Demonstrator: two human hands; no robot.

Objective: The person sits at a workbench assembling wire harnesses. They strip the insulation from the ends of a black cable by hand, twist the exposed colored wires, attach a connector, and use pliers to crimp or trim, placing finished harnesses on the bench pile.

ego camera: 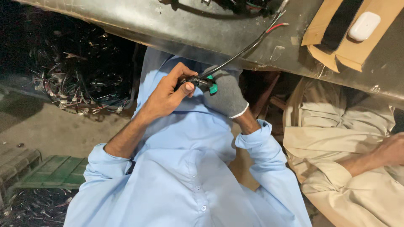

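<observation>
**Rana:** Fingers [187, 87] of the left hand [166, 96] are curling together around the near end of the black cable [235, 55], with the thumb pressing down beside the small green-handled tool [211, 85].

**Iqbal:** And the right hand [225, 96], the one in the grey glove?

**Rana:** It is closing around that tool and the cable end from the other side. The two hands are touching, right over the person's light blue shirt [185, 168].

**Iqbal:** Which way is the cable lying?

**Rana:** Its long axis is running up and to the right, away from the fingers, across the edge of the dark table [176, 29]. The far end is splitting into thin coloured wires [277, 26], red among them, and resting on the tabletop well apart from both hands.

**Iqbal:** Which hand is nearer the working end?

**Rana:** Both are sitting at it, but the gloved one is covering more of it. The tool's tip is probably biting the cable, though the glove is hiding the contact, so that cannot be told for certain.

**Iqbal:** Anything else around?

**Rana:** A heap of cut wires [80, 88] is lying on the floor to the left. Cardboard [324, 25] with a small white case [364, 26] on it is sitting on the table at the right. Another person in beige clothing [332, 130] is sitting alongside, one hand [391, 149] just showing at the edge.
</observation>
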